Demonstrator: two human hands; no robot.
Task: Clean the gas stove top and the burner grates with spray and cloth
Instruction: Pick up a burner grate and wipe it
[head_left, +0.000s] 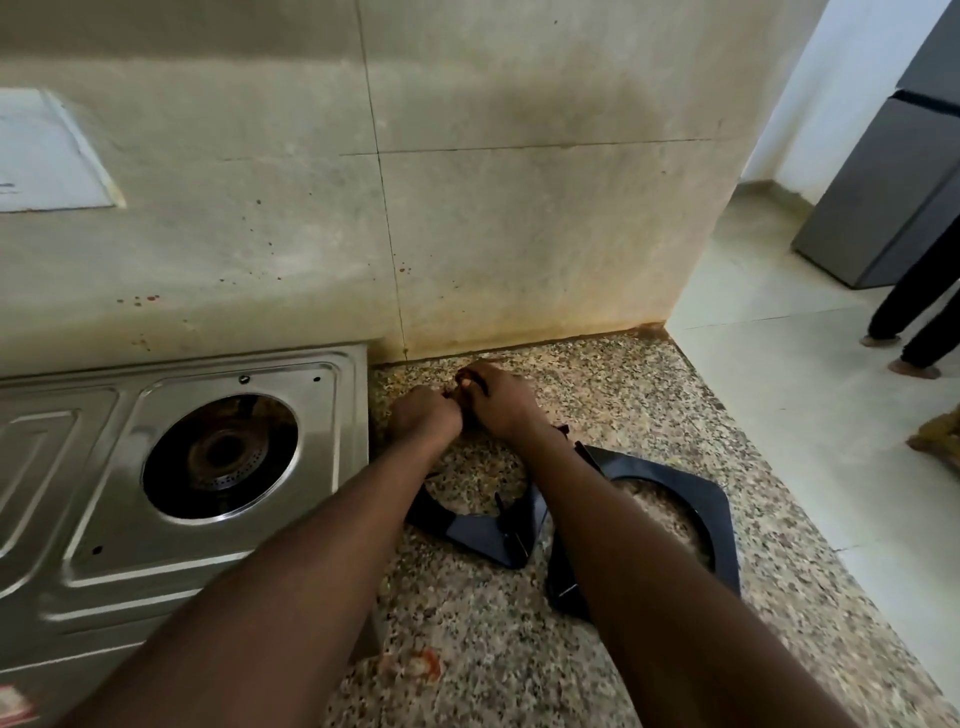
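Where the tabletop (597, 395) meets the wall (519, 234), left hand (427, 415) and right hand (501, 402) touch, both with fingers curled around a small dark thing (470, 384) too hidden to identify; two burner grates (483, 532) lie on it nearer the person, beside the gas stove (208, 551)

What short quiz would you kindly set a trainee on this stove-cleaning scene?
1. How many black burner grates lie on the granite counter?
2. On which side of the steel gas stove do they lie? A left; B right; C behind.
3. True or false: the stove's round burner is uncovered.
Key: 1 two; 2 B; 3 true.
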